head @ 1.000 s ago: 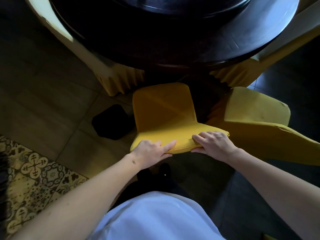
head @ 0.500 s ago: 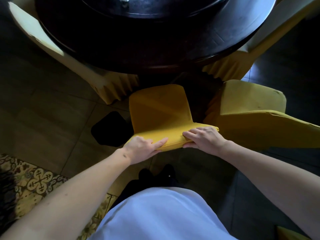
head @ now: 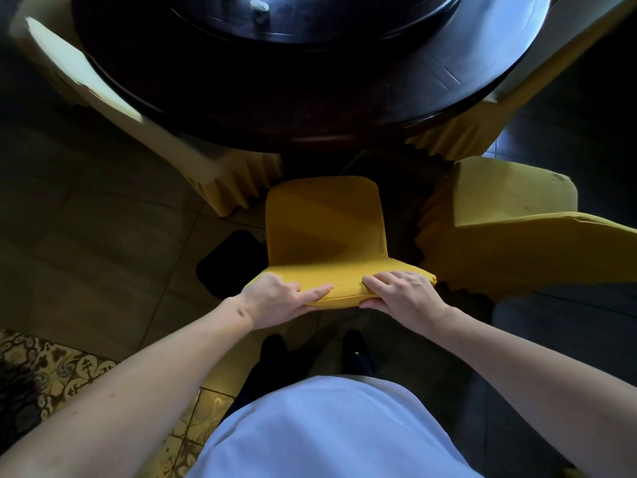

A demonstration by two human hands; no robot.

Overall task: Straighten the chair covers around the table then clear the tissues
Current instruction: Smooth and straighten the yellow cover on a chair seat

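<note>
A chair in a yellow cover (head: 324, 229) stands in front of me, its seat facing the dark round table (head: 344, 108). My left hand (head: 279, 298) grips the top edge of the chair back at the left end, fingers over the top and thumb underneath. My right hand (head: 401, 293) grips the same edge at the right end. Crumpled white tissues (head: 259, 4) lie on the table's raised inner disc at the top of the view.
Another yellow-covered chair (head: 510, 232) stands close on the right, and paler covered chairs flank the table at left (head: 103, 108) and upper right (head: 537, 63). A dark shape (head: 231, 260) lies on the tiled floor left of the chair. A patterned floor strip (head: 51, 377) is lower left.
The view has swung so the chair now sits centred and square to me. Both hands have stayed on the top edge of the chair back. The tissues have come into view.
</note>
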